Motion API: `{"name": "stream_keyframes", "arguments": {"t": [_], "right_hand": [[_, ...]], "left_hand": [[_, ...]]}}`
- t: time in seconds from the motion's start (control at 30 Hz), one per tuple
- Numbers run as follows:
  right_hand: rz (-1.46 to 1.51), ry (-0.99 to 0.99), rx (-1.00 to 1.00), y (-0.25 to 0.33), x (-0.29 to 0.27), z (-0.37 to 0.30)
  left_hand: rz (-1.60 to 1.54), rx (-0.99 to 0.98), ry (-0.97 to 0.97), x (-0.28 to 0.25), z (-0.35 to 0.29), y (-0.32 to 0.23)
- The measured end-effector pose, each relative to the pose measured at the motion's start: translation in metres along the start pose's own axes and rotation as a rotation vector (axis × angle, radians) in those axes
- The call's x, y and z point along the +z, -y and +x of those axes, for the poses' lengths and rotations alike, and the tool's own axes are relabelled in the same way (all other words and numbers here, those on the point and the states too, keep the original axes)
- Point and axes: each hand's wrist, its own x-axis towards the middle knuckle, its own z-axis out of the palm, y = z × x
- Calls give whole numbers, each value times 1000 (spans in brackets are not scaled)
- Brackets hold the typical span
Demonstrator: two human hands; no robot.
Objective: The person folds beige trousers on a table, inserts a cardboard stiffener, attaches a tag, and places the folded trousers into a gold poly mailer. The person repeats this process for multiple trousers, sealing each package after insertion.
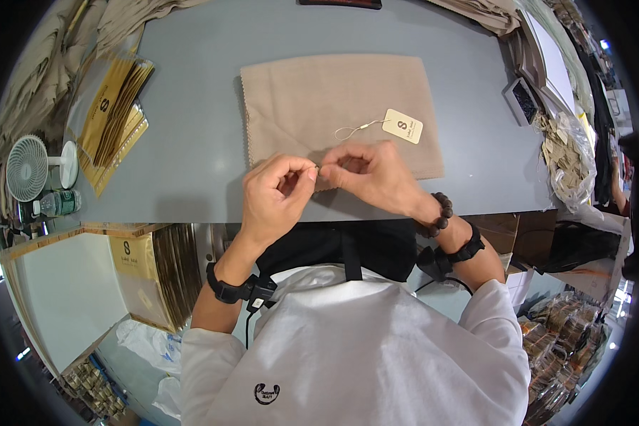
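Observation:
A folded beige cloth [334, 92] with zigzag-cut edges lies flat on the grey table. On its right part rests a cream hang tag [403, 126] with a dark printed mark, its thin white string looped out to the left. Over the cloth's near edge my two hands meet, fingertips almost touching. My left hand [273, 195] pinches thumb against forefinger. Facing it, my right hand [373, 174] is closed in a pinch too, just below the tag's string. Whatever sits between the fingertips is tiny and mostly hidden.
Gold-coloured packaging sleeves [110, 106] are stacked at the left, near a small white fan [28, 167] and a plastic bottle [58, 203]. At the right are a dark ink pad-like box [521, 101] and a clear bag of tags [569, 160]. An open box [71, 284] stands below the table's left edge.

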Motion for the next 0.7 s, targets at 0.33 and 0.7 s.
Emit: {"name": "stream_keyframes", "arguments": {"t": [0.33, 0.7], "right_hand": [[-484, -139, -249, -13, -17, 25], [-315, -63, -193, 3, 13, 20]], "left_hand": [[239, 149, -110, -7, 12, 7], [104, 113, -157, -6, 3, 9]]}}
